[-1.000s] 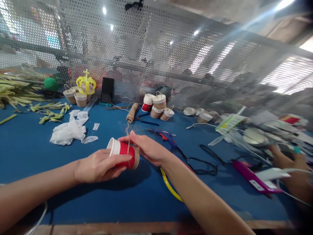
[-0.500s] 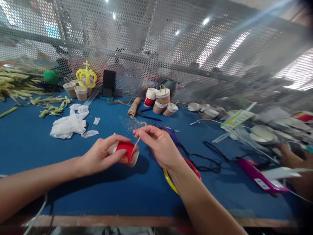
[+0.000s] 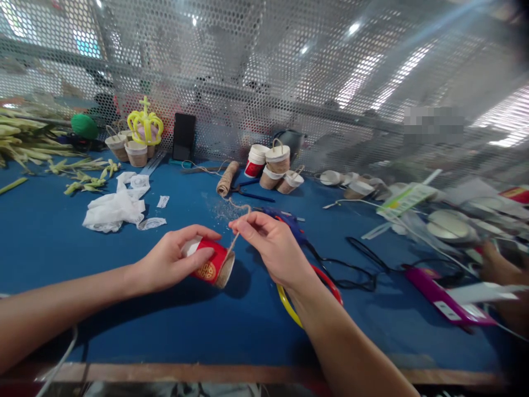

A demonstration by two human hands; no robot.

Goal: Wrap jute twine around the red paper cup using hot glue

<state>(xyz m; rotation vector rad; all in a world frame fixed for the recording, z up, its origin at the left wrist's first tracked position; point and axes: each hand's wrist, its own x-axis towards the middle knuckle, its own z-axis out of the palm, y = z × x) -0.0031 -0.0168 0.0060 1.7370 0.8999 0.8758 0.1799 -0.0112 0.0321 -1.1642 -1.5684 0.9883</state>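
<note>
My left hand (image 3: 173, 258) is closed around a red and white paper cup (image 3: 210, 259) lying on its side above the table. Brown twine is wound around the cup's right end. Between the thumb and fingers of my right hand (image 3: 264, 242) is the twine (image 3: 233, 240), stretched from the cup up to the fingertips. Beyond them it runs loosely back to a roll of twine (image 3: 227, 180). A blue glue gun (image 3: 289, 221) lies just behind my right hand, partly hidden by it. Under my right wrist rests a red and yellow ring (image 3: 289, 306).
Twine-wrapped cups (image 3: 278, 165) stand at the back beside pliers (image 3: 253, 190). White crumpled material (image 3: 113, 209) lies left, near a phone (image 3: 183, 137) and a yellow crown (image 3: 144, 124). A purple power strip (image 3: 442, 295), cables and another person's hand (image 3: 500, 264) are at right.
My left hand has turned the cup a little, so more of its gold emblem and twine-wound end show. My right hand still pinches the twine, shifted slightly to the right.
</note>
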